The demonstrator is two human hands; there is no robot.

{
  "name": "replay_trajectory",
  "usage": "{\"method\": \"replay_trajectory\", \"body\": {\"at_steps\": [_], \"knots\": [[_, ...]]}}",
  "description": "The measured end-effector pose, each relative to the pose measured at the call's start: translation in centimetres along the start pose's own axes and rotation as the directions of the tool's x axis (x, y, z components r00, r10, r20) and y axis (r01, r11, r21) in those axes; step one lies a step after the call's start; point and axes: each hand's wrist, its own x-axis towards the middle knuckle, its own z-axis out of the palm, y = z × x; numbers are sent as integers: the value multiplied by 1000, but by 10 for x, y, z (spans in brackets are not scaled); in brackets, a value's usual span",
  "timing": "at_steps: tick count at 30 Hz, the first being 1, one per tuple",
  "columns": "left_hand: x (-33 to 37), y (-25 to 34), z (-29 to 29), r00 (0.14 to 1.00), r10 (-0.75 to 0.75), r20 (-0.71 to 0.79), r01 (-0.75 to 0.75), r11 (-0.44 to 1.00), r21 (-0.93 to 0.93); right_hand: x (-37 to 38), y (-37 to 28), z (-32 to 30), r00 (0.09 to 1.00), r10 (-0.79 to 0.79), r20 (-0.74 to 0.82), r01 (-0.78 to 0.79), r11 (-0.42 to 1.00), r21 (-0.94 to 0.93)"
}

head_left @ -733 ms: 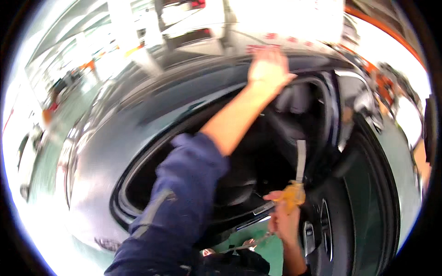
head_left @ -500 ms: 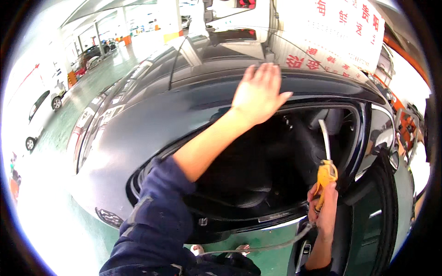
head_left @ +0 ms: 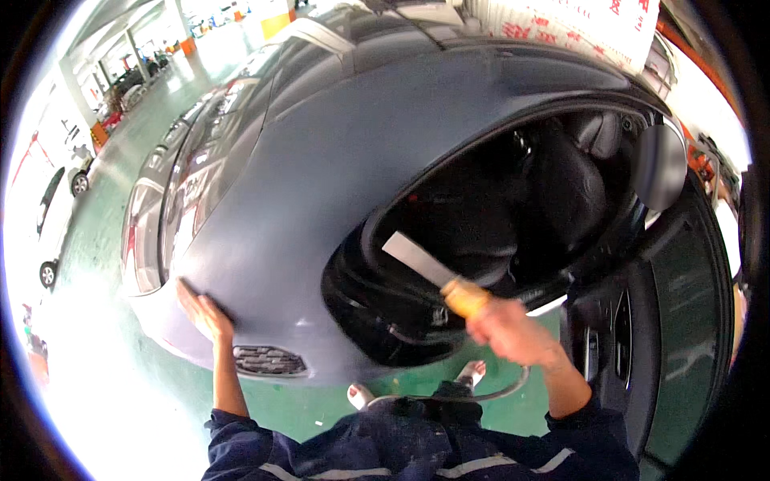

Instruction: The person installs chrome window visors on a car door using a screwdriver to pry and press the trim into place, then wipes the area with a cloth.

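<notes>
My left hand [head_left: 204, 311] lies with its fingers stretched out on the dark grey rear side panel [head_left: 297, 224] of a car, just below the tail light [head_left: 144, 232]. My right hand [head_left: 509, 330] is wrapped round the yellow handle of an air blow gun [head_left: 465, 297]. Its long pale nozzle [head_left: 417, 256] points up and left across the car's door opening. A grey hose [head_left: 497, 394] runs from below that hand towards my waist. Inside the opening, a black seat [head_left: 561, 180] shows; much of the interior is too dark to make out.
The opened car door [head_left: 690, 321] stands at my right. A dark patterned piece [head_left: 270, 361] sits low on the car near my left forearm. My feet rest on the green floor [head_left: 321, 409]. A white car [head_left: 60, 216] is at far left, and a white panel with red print [head_left: 573, 32] stands behind.
My left hand has moved from the roof edge down and left to the rear panel. The blow gun has swung left in my right hand. My view has shifted towards the car's rear.
</notes>
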Motion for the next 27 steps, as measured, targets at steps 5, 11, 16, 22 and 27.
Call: {"method": "replay_trajectory", "body": {"at_steps": [5, 11, 16, 22, 27], "knots": [[-15, -88, 17, 956, -285, 66, 279, 956, 85, -22, -5, 55, 987, 124, -105, -100, 974, 203], [60, 203, -14, 659, 705, 263, -683, 707, -185, -34, -25, 118, 987, 130, -93, -82, 912, 401], [129, 356, -3, 446, 895, 10, -859, 431, -276, -41, -14, 139, 940, 171, -295, -2, 869, 495], [230, 457, 43, 477, 868, -141, -879, 468, -94, -42, -23, 170, 888, 234, -395, 39, 819, 573], [148, 391, 17, 103, 991, -85, -974, 82, -212, -76, -13, 180, 893, 322, -314, -99, 822, 561]]}}
